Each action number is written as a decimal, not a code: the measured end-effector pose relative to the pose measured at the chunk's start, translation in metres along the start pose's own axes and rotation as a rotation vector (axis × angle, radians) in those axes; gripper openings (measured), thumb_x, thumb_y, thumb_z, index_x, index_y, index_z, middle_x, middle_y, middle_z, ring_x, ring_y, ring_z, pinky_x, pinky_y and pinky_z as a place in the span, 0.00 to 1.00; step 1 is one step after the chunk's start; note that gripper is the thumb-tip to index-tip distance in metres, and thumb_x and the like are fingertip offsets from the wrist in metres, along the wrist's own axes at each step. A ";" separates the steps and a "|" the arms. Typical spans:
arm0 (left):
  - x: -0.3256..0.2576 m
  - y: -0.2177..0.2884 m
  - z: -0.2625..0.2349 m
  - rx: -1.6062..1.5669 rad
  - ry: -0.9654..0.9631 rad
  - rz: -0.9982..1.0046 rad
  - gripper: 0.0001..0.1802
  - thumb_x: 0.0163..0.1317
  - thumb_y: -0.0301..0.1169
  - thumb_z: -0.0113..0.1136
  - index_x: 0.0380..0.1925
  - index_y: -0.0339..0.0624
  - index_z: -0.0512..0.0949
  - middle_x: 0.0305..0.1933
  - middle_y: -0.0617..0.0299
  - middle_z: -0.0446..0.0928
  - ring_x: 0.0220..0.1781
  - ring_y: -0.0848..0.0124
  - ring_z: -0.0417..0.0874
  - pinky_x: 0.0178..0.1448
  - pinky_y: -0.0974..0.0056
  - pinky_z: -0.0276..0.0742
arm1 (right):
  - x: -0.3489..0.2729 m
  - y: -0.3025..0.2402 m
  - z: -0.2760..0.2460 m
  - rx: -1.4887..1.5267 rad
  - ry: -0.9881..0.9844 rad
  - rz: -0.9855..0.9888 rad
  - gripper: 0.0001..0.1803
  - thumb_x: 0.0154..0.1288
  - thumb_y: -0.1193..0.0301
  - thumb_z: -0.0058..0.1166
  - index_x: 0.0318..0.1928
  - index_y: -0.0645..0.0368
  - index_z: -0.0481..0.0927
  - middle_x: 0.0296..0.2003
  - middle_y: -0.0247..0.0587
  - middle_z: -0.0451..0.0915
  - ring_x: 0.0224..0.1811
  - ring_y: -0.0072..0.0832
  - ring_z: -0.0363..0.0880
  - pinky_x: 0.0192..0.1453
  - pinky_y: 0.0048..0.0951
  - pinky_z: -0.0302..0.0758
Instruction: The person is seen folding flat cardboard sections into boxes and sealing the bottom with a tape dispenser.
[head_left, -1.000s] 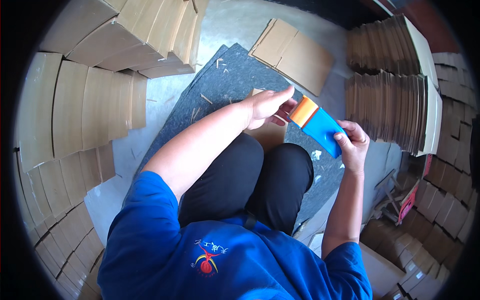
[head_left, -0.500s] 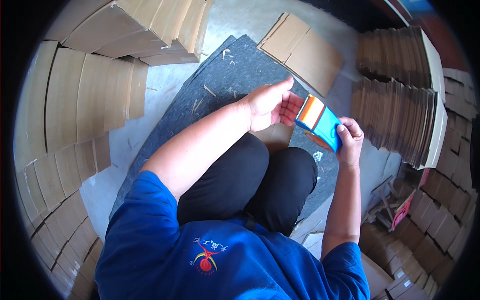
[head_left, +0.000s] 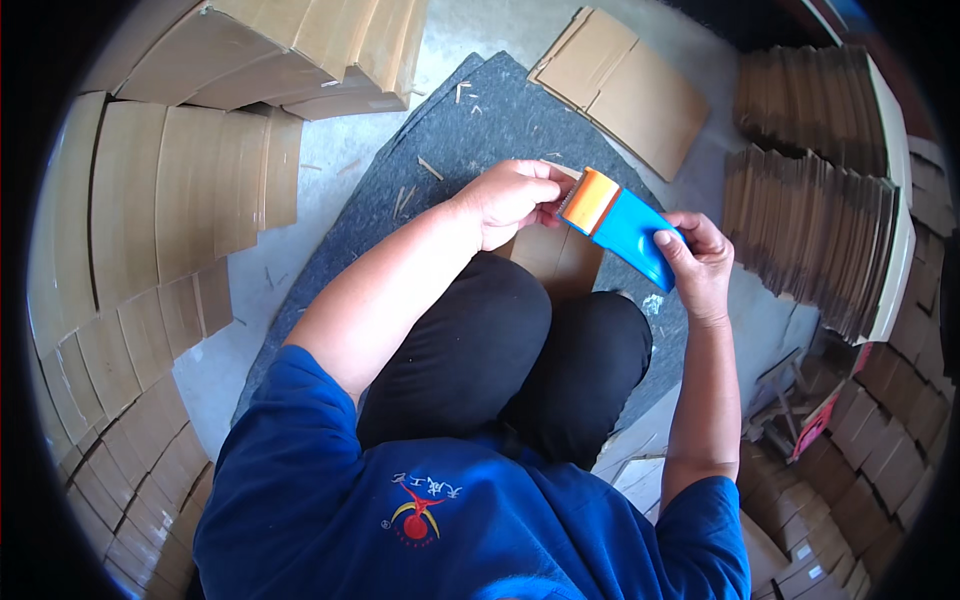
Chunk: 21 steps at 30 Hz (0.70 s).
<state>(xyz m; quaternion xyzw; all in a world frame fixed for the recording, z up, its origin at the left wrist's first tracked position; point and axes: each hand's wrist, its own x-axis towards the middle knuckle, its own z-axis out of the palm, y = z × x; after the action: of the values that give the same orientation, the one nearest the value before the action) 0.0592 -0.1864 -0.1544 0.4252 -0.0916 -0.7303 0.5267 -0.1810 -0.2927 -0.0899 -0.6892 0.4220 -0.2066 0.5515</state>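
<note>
My right hand (head_left: 700, 262) grips a blue and orange tape dispenser (head_left: 632, 240) by its blue body, thumb on top. The orange end with its toothed edge points to the left. My left hand (head_left: 515, 200) is closed, its thumb and fingers pinched together right at that toothed edge. What the pinch holds is too small to make out. Below both hands, a brown cardboard box (head_left: 555, 258) sits in front of my knees, partly hidden by my left hand, the dispenser and my legs.
Under the box lies a dark grey mat (head_left: 385, 215) scattered with cardboard scraps. Flattened cardboard (head_left: 640, 95) rests beyond it to the right. Tall stacks of boxes (head_left: 190, 185) stand on the left, and bundled cardboard sheets (head_left: 800, 225) on the right.
My left hand has gone from spread fingers to a pinch at the dispenser's toothed end. The dispenser's orange end has shifted slightly left and up.
</note>
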 end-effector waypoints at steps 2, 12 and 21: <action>0.000 0.001 -0.021 -0.033 0.010 0.023 0.10 0.69 0.27 0.54 0.45 0.35 0.79 0.38 0.61 0.80 0.38 0.72 0.79 0.48 0.64 0.78 | 0.000 -0.001 -0.012 -0.050 -0.039 -0.023 0.11 0.59 0.70 0.70 0.38 0.63 0.84 0.31 0.31 0.83 0.33 0.14 0.78 0.42 0.19 0.77; 0.002 0.010 -0.059 -0.205 0.038 -0.068 0.09 0.69 0.35 0.59 0.39 0.41 0.79 0.33 0.65 0.79 0.33 0.72 0.77 0.42 0.67 0.75 | 0.012 0.000 -0.049 -0.145 -0.033 0.026 0.11 0.59 0.68 0.70 0.37 0.62 0.84 0.29 0.28 0.81 0.31 0.13 0.76 0.37 0.18 0.74; 0.020 -0.022 -0.066 0.129 0.325 0.093 0.09 0.68 0.33 0.63 0.43 0.40 0.80 0.35 0.66 0.79 0.34 0.79 0.76 0.38 0.71 0.74 | 0.032 0.024 -0.042 -0.174 -0.069 0.077 0.11 0.60 0.68 0.69 0.37 0.61 0.84 0.27 0.27 0.81 0.30 0.12 0.75 0.36 0.18 0.75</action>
<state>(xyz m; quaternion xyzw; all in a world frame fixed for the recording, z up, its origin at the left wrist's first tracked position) 0.0899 -0.1730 -0.2184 0.5660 -0.0715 -0.6195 0.5392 -0.2034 -0.3442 -0.1046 -0.7245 0.4453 -0.1238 0.5113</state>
